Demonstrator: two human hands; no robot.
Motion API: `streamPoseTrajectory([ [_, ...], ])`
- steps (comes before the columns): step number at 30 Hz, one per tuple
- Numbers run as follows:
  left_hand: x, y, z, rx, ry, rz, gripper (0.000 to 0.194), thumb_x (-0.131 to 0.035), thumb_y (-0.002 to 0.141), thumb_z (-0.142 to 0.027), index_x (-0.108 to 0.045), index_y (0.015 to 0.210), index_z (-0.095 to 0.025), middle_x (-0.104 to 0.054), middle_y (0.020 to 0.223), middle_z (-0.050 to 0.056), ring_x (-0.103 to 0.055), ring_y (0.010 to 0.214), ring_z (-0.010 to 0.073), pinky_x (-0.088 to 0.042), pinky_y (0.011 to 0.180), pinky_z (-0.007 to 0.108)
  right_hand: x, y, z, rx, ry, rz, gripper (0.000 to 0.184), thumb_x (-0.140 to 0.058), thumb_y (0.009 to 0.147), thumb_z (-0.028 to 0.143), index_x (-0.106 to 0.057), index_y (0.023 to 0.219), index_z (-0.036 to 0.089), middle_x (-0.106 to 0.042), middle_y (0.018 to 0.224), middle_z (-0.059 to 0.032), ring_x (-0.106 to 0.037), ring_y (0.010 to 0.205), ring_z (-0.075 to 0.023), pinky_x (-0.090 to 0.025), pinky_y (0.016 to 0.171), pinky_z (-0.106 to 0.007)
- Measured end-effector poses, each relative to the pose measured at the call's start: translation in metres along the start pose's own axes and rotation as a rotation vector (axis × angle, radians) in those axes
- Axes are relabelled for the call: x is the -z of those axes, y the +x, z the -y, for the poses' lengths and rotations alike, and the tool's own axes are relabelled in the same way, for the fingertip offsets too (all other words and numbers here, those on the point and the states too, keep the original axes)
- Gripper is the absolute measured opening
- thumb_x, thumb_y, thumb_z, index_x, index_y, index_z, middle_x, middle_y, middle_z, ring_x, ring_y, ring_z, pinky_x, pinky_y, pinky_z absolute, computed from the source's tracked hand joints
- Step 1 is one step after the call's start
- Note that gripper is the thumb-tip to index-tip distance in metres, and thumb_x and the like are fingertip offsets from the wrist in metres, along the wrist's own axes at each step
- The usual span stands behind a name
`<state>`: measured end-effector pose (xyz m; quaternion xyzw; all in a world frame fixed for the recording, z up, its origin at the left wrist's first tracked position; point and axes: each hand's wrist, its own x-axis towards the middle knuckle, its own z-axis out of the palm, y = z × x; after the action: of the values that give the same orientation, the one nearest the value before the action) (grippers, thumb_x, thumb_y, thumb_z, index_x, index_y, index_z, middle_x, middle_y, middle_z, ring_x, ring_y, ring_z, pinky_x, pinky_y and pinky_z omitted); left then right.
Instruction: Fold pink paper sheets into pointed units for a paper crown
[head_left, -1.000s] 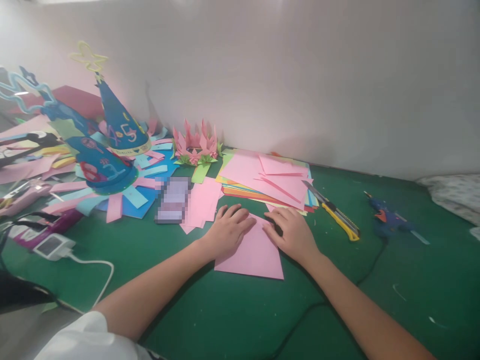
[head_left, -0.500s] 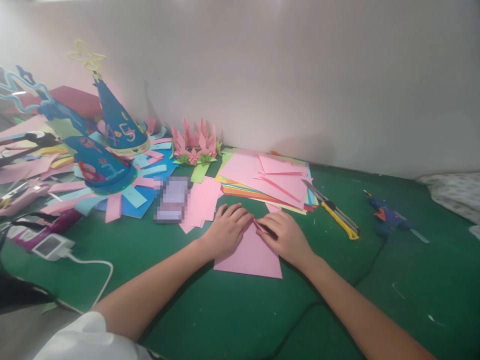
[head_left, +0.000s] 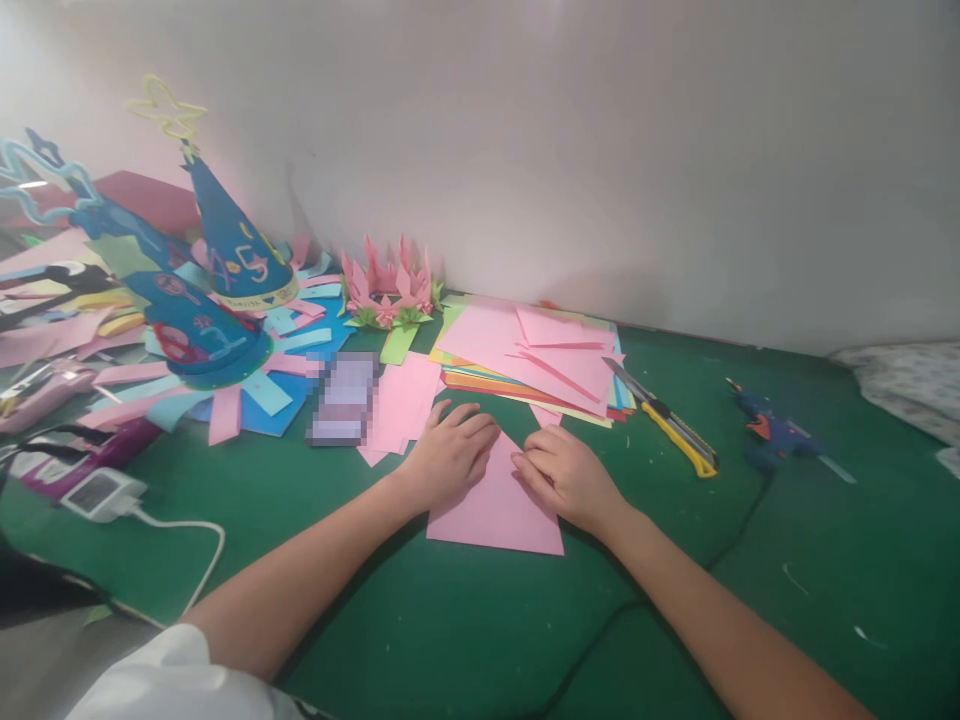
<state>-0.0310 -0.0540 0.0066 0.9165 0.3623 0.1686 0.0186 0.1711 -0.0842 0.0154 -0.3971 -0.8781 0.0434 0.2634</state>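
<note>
A folded sheet of pink paper (head_left: 495, 520) lies on the green tabletop in front of me, wide at its near edge and narrowing between my hands. My left hand (head_left: 454, 455) rests over its left side with the fingers stretched out, pressing down rather than gripping. Along the right side, my right hand (head_left: 564, 472) has its fingers curled and thumb drawn in, closed at the paper's edge. Part of that edge is hidden under the fingers.
Stacked coloured paper (head_left: 487, 345) lies beyond my hands, with a yellow utility knife (head_left: 679, 435) beside it. A glue gun (head_left: 780, 435) rests farther right. Leftward are a phone (head_left: 343, 398), pink sheets (head_left: 397, 410), a pink paper crown (head_left: 386, 290), blue cone hats (head_left: 232, 235) and a white charger (head_left: 103, 495).
The small raised fold at the paper's top between my fingertips no longer shows. My left fingers have shifted slightly left, opening a gap to the right hand. The paper has stayed nearly in place.
</note>
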Motion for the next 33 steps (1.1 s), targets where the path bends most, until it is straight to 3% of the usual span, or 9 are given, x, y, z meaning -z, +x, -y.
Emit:
streamPoseTrajectory([
  [8, 0.009, 0.001, 0.005, -0.01, -0.122, 0.087, 0.03, -0.047, 0.09, -0.028, -0.054, 0.118, -0.02, -0.057, 0.122, 0.005, -0.045, 0.117, 0.0251, -0.026, 0.101, 0.045, -0.003, -0.007, -0.01, -0.021, 0.035, 0.032, 0.032, -0.044, 0.094, 0.03, -0.061, 0.07, 0.017, -0.057, 0.067, -0.0046, -0.049, 0.068, -0.0166, -0.04, 0.066, -0.031],
  [12, 0.012, 0.0, 0.01, -0.039, -0.273, 0.12, 0.06, -0.063, 0.077, -0.051, -0.046, 0.126, -0.02, -0.051, 0.127, 0.01, -0.044, 0.116, 0.029, -0.033, 0.098, 0.044, -0.006, -0.006, -0.01, -0.023, 0.049, 0.027, 0.021, -0.044, 0.093, 0.025, -0.063, 0.098, 0.017, -0.063, 0.085, -0.008, -0.054, 0.08, -0.0186, -0.044, 0.075, -0.034],
  [14, 0.011, -0.001, 0.012, -0.005, -0.336, 0.081, 0.071, -0.069, 0.071, -0.049, -0.042, 0.129, -0.02, -0.048, 0.127, 0.012, -0.043, 0.117, 0.0297, -0.036, 0.098, 0.045, -0.006, -0.004, -0.009, 0.011, 0.049, 0.021, 0.022, -0.044, 0.093, 0.022, -0.061, 0.105, 0.017, -0.063, 0.098, -0.0103, -0.054, 0.091, -0.0207, -0.045, 0.082, -0.038],
  [17, 0.007, -0.001, 0.016, 0.088, -0.451, 0.027, 0.057, -0.065, 0.076, -0.031, -0.042, 0.127, -0.018, -0.049, 0.119, 0.012, -0.054, 0.1, 0.0225, -0.046, 0.086, 0.037, -0.006, -0.002, -0.007, 0.071, 0.091, 0.059, 0.023, -0.041, 0.093, 0.017, -0.06, 0.106, 0.019, -0.061, 0.112, -0.0105, -0.053, 0.105, -0.0222, -0.045, 0.09, -0.041],
  [20, 0.004, 0.0, 0.021, 0.188, -0.52, -0.052, 0.037, -0.052, 0.082, -0.019, -0.047, 0.119, -0.017, -0.056, 0.105, 0.008, -0.057, 0.081, 0.016, -0.049, 0.075, 0.031, -0.005, -0.003, -0.008, 0.079, 0.133, 0.095, 0.022, -0.04, 0.091, 0.013, -0.059, 0.099, 0.02, -0.063, 0.109, -0.0088, -0.055, 0.103, -0.0211, -0.046, 0.089, -0.041],
  [23, 0.004, 0.0, 0.023, 0.261, -0.519, -0.103, 0.034, -0.051, 0.08, -0.016, -0.048, 0.114, -0.016, -0.059, 0.102, 0.007, -0.057, 0.082, 0.0161, -0.047, 0.079, 0.032, -0.003, -0.005, -0.009, 0.077, 0.149, 0.112, 0.021, -0.041, 0.088, 0.01, -0.058, 0.091, 0.021, -0.065, 0.103, -0.0075, -0.057, 0.098, -0.0208, -0.047, 0.085, -0.04],
  [26, 0.004, 0.001, 0.022, 0.336, -0.515, -0.063, 0.034, -0.052, 0.077, -0.017, -0.049, 0.111, -0.017, -0.06, 0.092, 0.003, -0.053, 0.065, 0.0125, -0.046, 0.068, 0.028, -0.003, -0.006, -0.009, 0.072, 0.155, 0.119, 0.02, -0.042, 0.086, 0.009, -0.057, 0.091, 0.021, -0.066, 0.097, -0.007, -0.058, 0.093, -0.0206, -0.047, 0.082, -0.038],
  [30, 0.005, 0.001, 0.022, 0.376, -0.529, -0.02, 0.03, -0.053, 0.076, -0.018, -0.051, 0.106, -0.018, -0.051, 0.068, -0.004, -0.046, 0.054, 0.0111, -0.039, 0.055, 0.024, -0.004, -0.004, -0.004, -0.025, 0.15, 0.095, 0.016, -0.041, 0.089, 0.013, -0.053, 0.098, 0.021, -0.063, 0.103, -0.0089, -0.056, 0.093, -0.0213, -0.047, 0.082, -0.039],
  [33, 0.005, 0.001, 0.021, 0.388, -0.539, -0.012, 0.03, -0.054, 0.075, -0.019, -0.051, 0.105, -0.018, -0.047, 0.064, -0.005, -0.046, 0.054, 0.011, -0.037, 0.054, 0.023, -0.003, -0.001, 0.001, -0.079, 0.146, 0.11, 0.015, -0.04, 0.088, 0.011, -0.05, 0.094, 0.021, -0.061, 0.108, -0.0099, -0.055, 0.093, -0.0221, -0.047, 0.081, -0.04],
])
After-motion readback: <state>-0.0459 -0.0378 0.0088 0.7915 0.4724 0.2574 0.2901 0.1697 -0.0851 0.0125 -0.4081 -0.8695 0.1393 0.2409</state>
